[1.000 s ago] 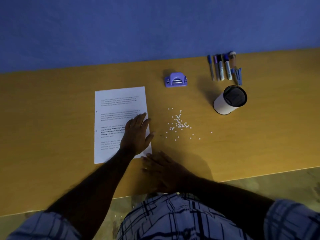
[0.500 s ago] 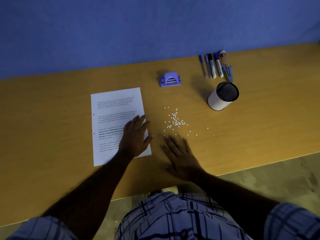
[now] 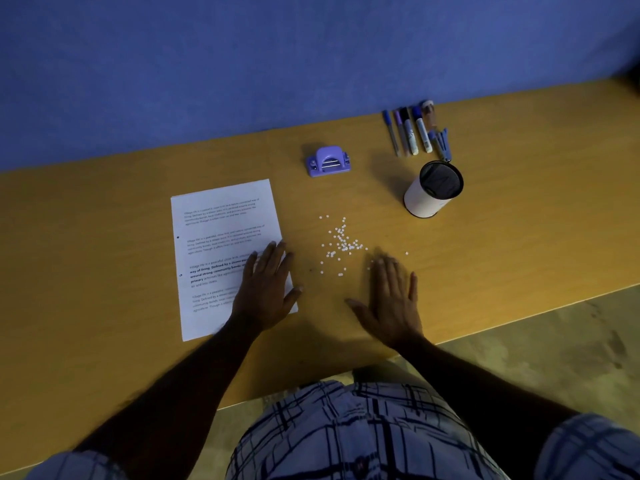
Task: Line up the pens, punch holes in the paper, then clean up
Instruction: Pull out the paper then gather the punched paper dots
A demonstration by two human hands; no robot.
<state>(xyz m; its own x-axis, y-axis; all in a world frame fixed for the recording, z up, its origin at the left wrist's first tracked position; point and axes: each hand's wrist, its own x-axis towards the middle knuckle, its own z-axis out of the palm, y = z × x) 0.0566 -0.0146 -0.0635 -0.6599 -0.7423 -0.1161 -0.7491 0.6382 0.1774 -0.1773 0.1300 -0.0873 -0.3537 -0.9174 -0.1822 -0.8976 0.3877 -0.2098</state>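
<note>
**A:** How far along does it look?

**B:** Well along, I'd say. The pens [image 3: 410, 133] lie side by side in a row at the far right of the bench [image 3: 104, 237], close to the blue wall, so the lining-up seems done. The paper [image 3: 221, 237] has two dark marks on its left margin that I take for punched holes. The hole punch [image 3: 328, 162] sits apart, beyond the sheet

**A:** So what's left?

**B:** The cleaning. White paper dots [image 3: 341, 242] lie scattered on the bare bench between the sheet and the white cup [image 3: 433, 190], none gathered yet

**A:** And the grips?

**B:** The left grip [image 3: 268, 289] lies flat on the sheet's near right corner, fingers straight, pinning it down. The right grip [image 3: 391, 299] is flat on the bench too, fingers spread and holding nothing. Its tips are at the near edge of the scatter, placed to sweep, I'd guess

**A:** Which way does the sheet lie?

**B:** Its long axis runs away from the person, leaning a little left at the far end, with the top toward the wall. The print reads from the person's side. The pens run much the same way, coloured ends toward the wall
</note>
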